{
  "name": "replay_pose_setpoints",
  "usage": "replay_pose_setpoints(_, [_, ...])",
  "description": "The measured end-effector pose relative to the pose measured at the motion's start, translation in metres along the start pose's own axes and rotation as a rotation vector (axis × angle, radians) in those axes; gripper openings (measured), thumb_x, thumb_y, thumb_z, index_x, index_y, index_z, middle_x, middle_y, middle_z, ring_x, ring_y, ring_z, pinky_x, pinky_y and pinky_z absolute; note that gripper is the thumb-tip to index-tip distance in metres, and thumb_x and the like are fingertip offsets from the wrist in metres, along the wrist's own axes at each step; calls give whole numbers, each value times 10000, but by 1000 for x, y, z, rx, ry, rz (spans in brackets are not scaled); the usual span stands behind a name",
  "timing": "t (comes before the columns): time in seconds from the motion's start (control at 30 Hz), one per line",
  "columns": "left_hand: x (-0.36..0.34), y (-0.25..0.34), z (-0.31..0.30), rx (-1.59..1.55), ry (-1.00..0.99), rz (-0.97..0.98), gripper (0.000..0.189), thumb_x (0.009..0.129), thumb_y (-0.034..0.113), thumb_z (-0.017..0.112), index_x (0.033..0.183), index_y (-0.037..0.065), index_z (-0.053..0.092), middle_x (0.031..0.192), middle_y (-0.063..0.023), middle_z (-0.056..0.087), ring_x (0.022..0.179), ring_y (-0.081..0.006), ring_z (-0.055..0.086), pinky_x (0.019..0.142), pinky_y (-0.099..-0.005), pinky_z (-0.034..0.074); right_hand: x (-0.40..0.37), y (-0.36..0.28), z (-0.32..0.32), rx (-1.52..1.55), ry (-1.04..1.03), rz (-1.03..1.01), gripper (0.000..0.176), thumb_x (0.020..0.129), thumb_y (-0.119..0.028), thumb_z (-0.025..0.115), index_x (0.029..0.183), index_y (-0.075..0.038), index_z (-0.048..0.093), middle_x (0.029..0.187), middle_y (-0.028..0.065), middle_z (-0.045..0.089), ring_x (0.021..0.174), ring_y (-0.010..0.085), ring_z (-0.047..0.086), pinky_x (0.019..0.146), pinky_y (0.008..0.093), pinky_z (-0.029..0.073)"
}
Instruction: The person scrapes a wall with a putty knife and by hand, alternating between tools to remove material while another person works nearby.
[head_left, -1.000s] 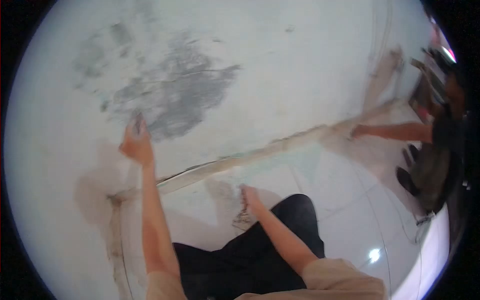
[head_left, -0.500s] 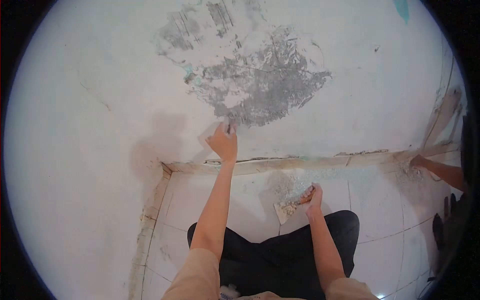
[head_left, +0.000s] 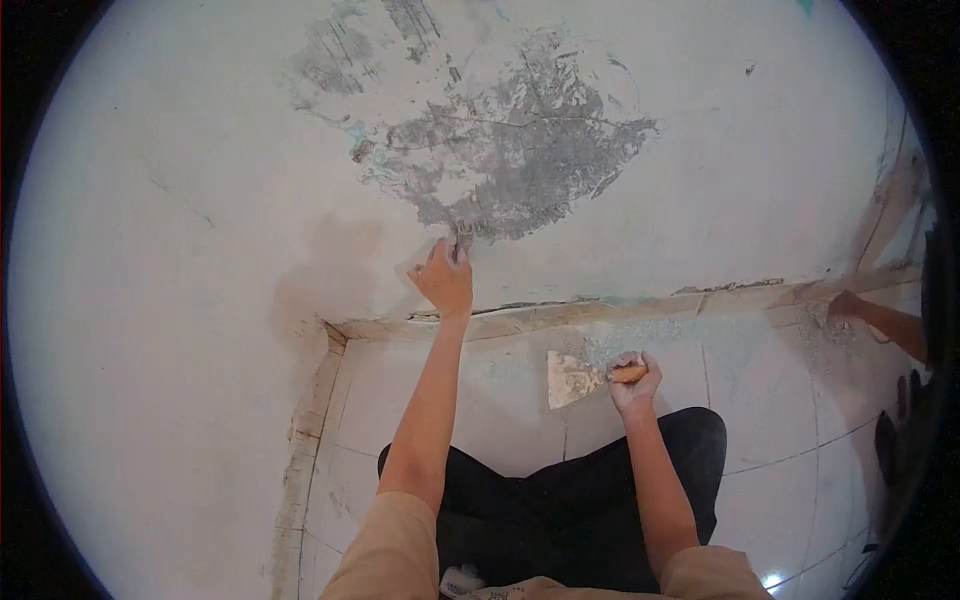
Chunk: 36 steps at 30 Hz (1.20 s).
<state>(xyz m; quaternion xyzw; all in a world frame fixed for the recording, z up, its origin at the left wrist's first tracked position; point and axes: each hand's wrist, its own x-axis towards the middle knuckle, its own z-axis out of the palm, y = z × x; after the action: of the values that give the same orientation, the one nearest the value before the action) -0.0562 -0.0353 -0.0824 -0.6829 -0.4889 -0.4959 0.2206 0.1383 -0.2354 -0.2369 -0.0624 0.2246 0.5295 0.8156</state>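
My left hand [head_left: 443, 281] is at the wall, just under the grey bare patch [head_left: 540, 165]. Its fingers are pinched together at the patch's lower edge, around something small and dark that I cannot make out. Down over the floor, my right hand [head_left: 637, 385] grips the wooden handle of a scraper [head_left: 570, 380]. The scraper's wide blade points left, with whitish residue across its face. Fine crumbs of plaster [head_left: 640, 335] lie on the floor along the wall's foot.
A low tile skirting [head_left: 540, 318] with a cracked top edge runs along the wall and turns at the left corner. At the right edge, another person's hand [head_left: 846, 306] reaches to the skirting, near more debris. My crossed legs [head_left: 550, 520] are on the tiled floor.
My right hand has turned the scraper and brought its blade up nearer the wall. The loose bits heaped on the blade have mostly gone. My left hand stays at the patch's lower edge.
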Motion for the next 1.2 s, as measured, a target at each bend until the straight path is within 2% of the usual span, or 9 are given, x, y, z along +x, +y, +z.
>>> replay_pose_setpoints(0.07, [0, -4, -3, 28, -113, -58, 173, 726, 215, 675, 866, 132, 615, 778, -30, 630, 706, -229, 573, 706, -362, 321, 5, -9, -7, 207, 95, 84, 183, 826, -192, 494, 832, -16, 444, 840, 127, 493, 708, 225, 513, 627, 321, 493])
replay_pose_setpoints(0.2, [66, 32, -29, -106, 31, -40, 166, 730, 226, 678, 855, 134, 618, 781, -33, 634, 714, -224, 574, 703, -369, 322, 3, -6, -1, 162, 169, -15, 293, 835, -184, 484, 1004, 40, 401, 1041, 186, 460, 873, 291, 543, 758, 367, 544])
replay_pose_setpoints(0.37, [81, 43, -7, -111, 242, 13, 157, 738, 212, 672, 861, 130, 619, 818, -30, 638, 737, -210, 579, 714, -359, 316, 1, -9, -2, 118, 161, -16, 269, 822, -180, 502, 961, 37, 427, 1008, 185, 483, 870, 279, 547, 712, 335, 545])
replay_pose_setpoints(0.6, [37, 19, -8, -220, -42, -148, 146, 707, 174, 678, 827, 117, 618, 778, -44, 642, 712, -235, 595, 676, -375, 338, 2, -10, -6, 46, 154, -33, 250, 800, -161, 532, 937, 23, 434, 1010, 165, 482, 851, 256, 542, 668, 312, 531])
replay_pose_setpoints(0.73, [69, 21, -23, -227, 48, -128, 150, 700, 191, 690, 804, 109, 620, 740, -52, 641, 697, -263, 598, 644, -393, 362, 0, -12, -3, 26, 187, -88, 239, 796, -174, 537, 921, 6, 440, 969, 146, 489, 804, 239, 543, 648, 306, 526])
replay_pose_setpoints(0.8, [99, 27, -26, -278, 205, -138, 150, 704, 191, 691, 792, 93, 618, 734, -59, 637, 709, -282, 598, 637, -404, 389, 3, -16, -7, 3, 153, -56, 157, 792, -163, 544, 772, -21, 480, 781, 75, 506, 728, 218, 557, 621, 291, 511])
replay_pose_setpoints(0.9, [114, 45, -36, -336, 169, -175, 158, 691, 188, 701, 767, 79, 616, 764, -76, 639, 721, -286, 601, 647, -399, 410, -1, -10, 2, -57, 185, -78, 146, 788, -173, 537, 730, -51, 483, 723, 52, 499, 672, 195, 526, 574, 283, 466])
replay_pose_setpoints(1.1, [21, 9, 6, -198, 191, -172, 182, 680, 202, 720, 778, 69, 642, 738, -109, 647, 676, -283, 616, 597, -380, 428, -2, -5, 5, -100, 36, -11, 139, 791, -164, 507, 697, -67, 475, 667, 52, 484, 554, 153, 459, 507, 254, 427])
replay_pose_setpoints(1.2, [-6, 4, -1, -132, -61, -258, 197, 679, 209, 722, 799, 68, 654, 701, -110, 644, 658, -282, 619, 590, -368, 437, -8, -7, 5, -208, 27, -13, 138, 791, -165, 508, 699, -66, 477, 649, 52, 475, 541, 155, 454, 515, 252, 428])
